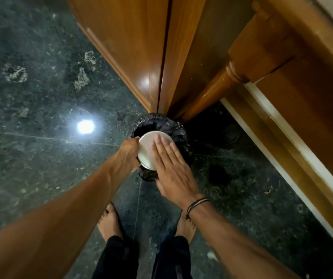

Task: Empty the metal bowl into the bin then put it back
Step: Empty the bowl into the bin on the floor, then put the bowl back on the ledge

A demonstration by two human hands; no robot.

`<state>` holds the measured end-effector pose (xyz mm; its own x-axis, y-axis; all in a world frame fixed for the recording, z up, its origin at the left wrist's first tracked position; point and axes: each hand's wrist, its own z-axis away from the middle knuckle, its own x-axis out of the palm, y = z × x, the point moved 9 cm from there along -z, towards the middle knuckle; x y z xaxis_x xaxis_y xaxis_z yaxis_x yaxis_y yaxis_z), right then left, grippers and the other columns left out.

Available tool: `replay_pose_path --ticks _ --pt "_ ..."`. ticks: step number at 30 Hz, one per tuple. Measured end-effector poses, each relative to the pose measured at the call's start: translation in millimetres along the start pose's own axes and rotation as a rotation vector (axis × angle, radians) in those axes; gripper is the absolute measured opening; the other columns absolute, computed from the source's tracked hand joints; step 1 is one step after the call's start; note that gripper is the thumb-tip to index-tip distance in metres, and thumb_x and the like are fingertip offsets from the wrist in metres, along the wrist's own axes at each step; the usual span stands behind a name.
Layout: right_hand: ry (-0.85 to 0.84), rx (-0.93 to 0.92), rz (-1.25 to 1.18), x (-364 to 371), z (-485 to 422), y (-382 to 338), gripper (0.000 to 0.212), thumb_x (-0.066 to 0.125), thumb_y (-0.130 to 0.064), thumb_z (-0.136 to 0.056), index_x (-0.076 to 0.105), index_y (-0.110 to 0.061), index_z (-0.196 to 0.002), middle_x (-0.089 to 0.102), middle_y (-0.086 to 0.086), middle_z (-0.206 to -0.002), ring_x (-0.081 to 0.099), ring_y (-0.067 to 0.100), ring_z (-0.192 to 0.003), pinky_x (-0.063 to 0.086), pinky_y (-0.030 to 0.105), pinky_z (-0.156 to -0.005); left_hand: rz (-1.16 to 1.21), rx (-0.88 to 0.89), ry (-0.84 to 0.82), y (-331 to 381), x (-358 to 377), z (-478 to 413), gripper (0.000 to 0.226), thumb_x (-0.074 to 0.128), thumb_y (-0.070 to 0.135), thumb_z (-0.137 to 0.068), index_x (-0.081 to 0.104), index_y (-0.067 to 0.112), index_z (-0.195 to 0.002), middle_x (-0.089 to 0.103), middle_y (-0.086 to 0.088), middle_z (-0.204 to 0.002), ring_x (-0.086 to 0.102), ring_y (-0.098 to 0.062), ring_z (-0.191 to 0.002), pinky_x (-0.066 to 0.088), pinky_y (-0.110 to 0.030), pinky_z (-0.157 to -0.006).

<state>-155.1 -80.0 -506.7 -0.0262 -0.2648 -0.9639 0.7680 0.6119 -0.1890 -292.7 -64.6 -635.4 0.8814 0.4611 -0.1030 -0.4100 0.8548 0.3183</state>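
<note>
The metal bowl (146,147) is turned upside down over the bin (169,125), its pale round base facing up at me. My left hand (126,153) grips the bowl's left rim. My right hand (170,168) lies flat with fingers stretched out on the bowl's upturned base. The bin is small and round, lined with a crumpled black bag, and stands on the floor against a wooden corner. The bowl covers most of its opening, so its inside is hidden.
Dark green stone floor (31,97) with a bright light reflection at left. A wooden door (125,47) rises behind the bin, and wooden furniture with a turned leg (218,91) runs along the right. My bare feet (109,220) stand just before the bin.
</note>
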Motion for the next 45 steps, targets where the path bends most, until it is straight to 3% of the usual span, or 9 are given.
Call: replay_pose_path --ticks 8,14,17,22,27,31,35,39,45 --pt "-0.004 0.066 -0.190 -24 14 11 0.106 0.071 -0.039 -0.095 0.008 -0.005 -0.172 0.000 0.016 -0.183 0.000 0.030 -0.170 0.012 0.045 -0.138 0.089 0.026 0.006 -1 -3 22 0.051 0.050 0.036 -0.111 0.067 -0.003 -0.139 0.078 -0.023 -0.130 0.076 -0.044 -0.116 0.064 -0.056 -0.097" --pt "-0.085 1.054 -1.185 -73 47 43 0.075 0.046 -0.084 -0.095 0.060 -0.025 -0.141 0.069 0.011 -0.139 0.069 0.038 -0.126 0.063 0.052 -0.096 0.005 0.150 -0.005 37 -13 140 0.045 0.051 0.043 -0.112 0.068 0.005 -0.131 0.072 -0.023 -0.129 0.071 -0.044 -0.117 0.060 -0.061 -0.102" --pt "-0.146 1.287 -1.704 -126 59 7 0.070 0.056 -0.082 -0.092 0.053 -0.024 -0.131 0.065 0.010 -0.121 0.074 0.036 -0.104 0.066 0.047 -0.069 -0.066 0.250 -0.042 58 -32 224 0.041 0.047 0.041 -0.114 0.073 0.015 -0.097 0.078 -0.017 -0.107 0.074 -0.035 -0.091 0.061 -0.051 -0.087" --pt "-0.128 1.091 -1.844 -268 80 -23 0.061 0.084 -0.063 -0.084 0.066 -0.024 -0.127 0.071 0.012 -0.127 0.072 0.035 -0.113 0.065 0.052 -0.090 -0.149 0.481 -0.128 115 -58 376 0.050 0.042 0.041 -0.116 0.077 0.015 -0.091 0.082 -0.003 -0.080 0.077 -0.018 -0.075 0.060 -0.033 -0.071" --pt "0.200 0.864 -1.750 -429 99 -4 0.026 0.088 -0.042 -0.087 0.083 -0.019 -0.099 0.083 0.006 -0.117 0.076 0.025 -0.117 0.057 0.054 -0.113 -0.221 0.532 -0.335 173 -26 502 0.071 0.030 0.073 -0.107 0.066 0.020 -0.138 0.080 -0.014 -0.125 0.079 -0.027 -0.110 0.065 -0.034 -0.084" --pt "0.382 0.672 -1.523 -532 127 15 0.077 0.094 -0.056 -0.072 0.071 0.004 -0.115 0.070 0.002 -0.106 0.066 0.016 -0.102 0.047 0.051 -0.120 -0.289 0.654 -0.530 213 8 595 0.091 0.042 0.079 -0.093 0.070 0.006 -0.140 0.081 -0.022 -0.128 0.080 -0.038 -0.118 0.063 -0.045 -0.105" --pt "0.327 0.539 -1.210 -611 161 52 0.114 0.100 -0.049 -0.067 0.048 -0.012 -0.162 0.063 -0.002 -0.154 0.064 0.008 -0.137 0.049 0.028 -0.119 -0.508 0.910 -0.611 257 42 672 0.075 0.071 0.073 -0.084 0.078 0.015 -0.131 0.082 -0.013 -0.132 0.074 -0.025 -0.128 0.058 -0.042 -0.114" --pt "0.297 0.439 -1.096 -647 204 100 0.115 0.102 -0.012 -0.070 0.039 -0.004 -0.165 0.054 -0.002 -0.162 0.058 0.003 -0.140 0.048 0.004 -0.103 -0.803 1.119 -0.670 263 109 731 0.062 0.096 0.009 -0.077 0.070 0.034 -0.127 0.084 0.019 -0.115 0.076 0.005 -0.110 0.059 -0.015 -0.095" --pt "0.268 0.458 -0.998 -633 253 193 0.125 0.104 -0.017 -0.065 0.034 -0.012 -0.168 0.052 -0.007 -0.161 0.051 0.011 -0.148 0.045 0.014 -0.113 -0.906 1.154 -0.682 224 213 741 0.095 0.106 0.007 -0.060 0.060 0.050 -0.131 0.072 0.017 -0.135 0.069 0.011 -0.124 0.055 -0.012 -0.106"
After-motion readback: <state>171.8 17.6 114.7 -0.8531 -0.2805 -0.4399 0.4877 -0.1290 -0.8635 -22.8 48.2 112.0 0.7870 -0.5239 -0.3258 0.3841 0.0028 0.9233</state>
